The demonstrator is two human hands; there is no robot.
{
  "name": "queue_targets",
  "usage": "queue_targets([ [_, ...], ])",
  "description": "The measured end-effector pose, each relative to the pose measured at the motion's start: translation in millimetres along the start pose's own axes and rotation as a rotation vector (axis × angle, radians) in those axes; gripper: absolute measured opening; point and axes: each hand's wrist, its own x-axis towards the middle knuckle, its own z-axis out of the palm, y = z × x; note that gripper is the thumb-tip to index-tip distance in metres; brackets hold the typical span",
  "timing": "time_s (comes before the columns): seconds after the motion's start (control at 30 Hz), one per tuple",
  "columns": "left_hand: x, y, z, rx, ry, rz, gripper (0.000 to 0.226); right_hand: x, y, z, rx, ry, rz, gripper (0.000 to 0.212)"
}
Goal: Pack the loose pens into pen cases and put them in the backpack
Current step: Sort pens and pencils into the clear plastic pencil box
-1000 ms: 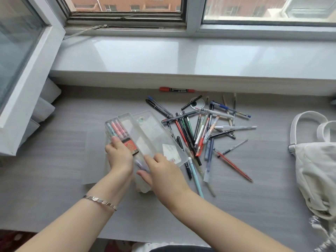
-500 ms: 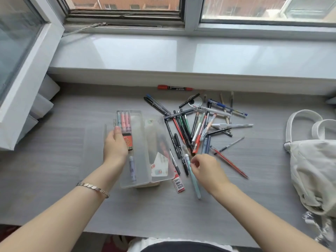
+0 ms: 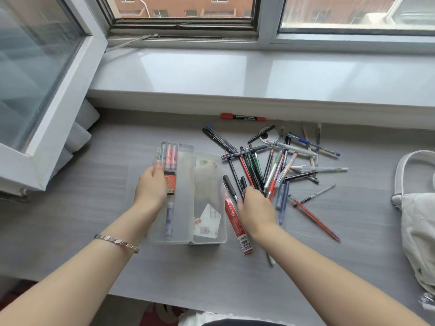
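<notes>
Home study spot, grey desk (image 3: 94, 208) under window sill (image 3: 235, 74), brick building (image 3: 188, 5) outside

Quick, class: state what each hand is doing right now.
Left hand: closed on the left edge of the open clear pen case.
Right hand: fingers in the loose pens; grip cannot be told.
</notes>
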Motion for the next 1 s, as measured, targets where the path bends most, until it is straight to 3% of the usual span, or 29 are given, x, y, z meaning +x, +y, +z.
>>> queue_targets([
  [0.17,0,1,-3,-0.022,0.003,-0.01,0.042,25,-13,-3,-0.158,-0.087,0.031,0.009],
  [0.27,-3,1,-3,-0.05,0.023,-0.024,0.036,31,-16,-9,-0.112,-0.163,0.065,0.034],
  [0.4,-7,1,-1,-0.146,0.073,-0.08,0.043,20,-7,-33,0.116,-0.251,0.086,0.042],
  [0.53,-12,1,7,-0.245,0.112,-0.185,0.043,-11,-2,-65,0.323,-0.166,0.002,0.033],
  [0.63,-22,4,21,-0.289,0.103,-0.197,0.048,-35,-17,-78,0.416,-0.167,-0.111,0.005],
  [0.8,-33,9,44,-0.312,0.071,-0.17,0.049,-43,-35,-66,0.306,-0.198,-0.272,0.04],
  [1.0,-31,16,53,-0.314,0.034,-0.149,0.049,-36,-30,-65,0.111,-0.116,-0.388,0.049],
])
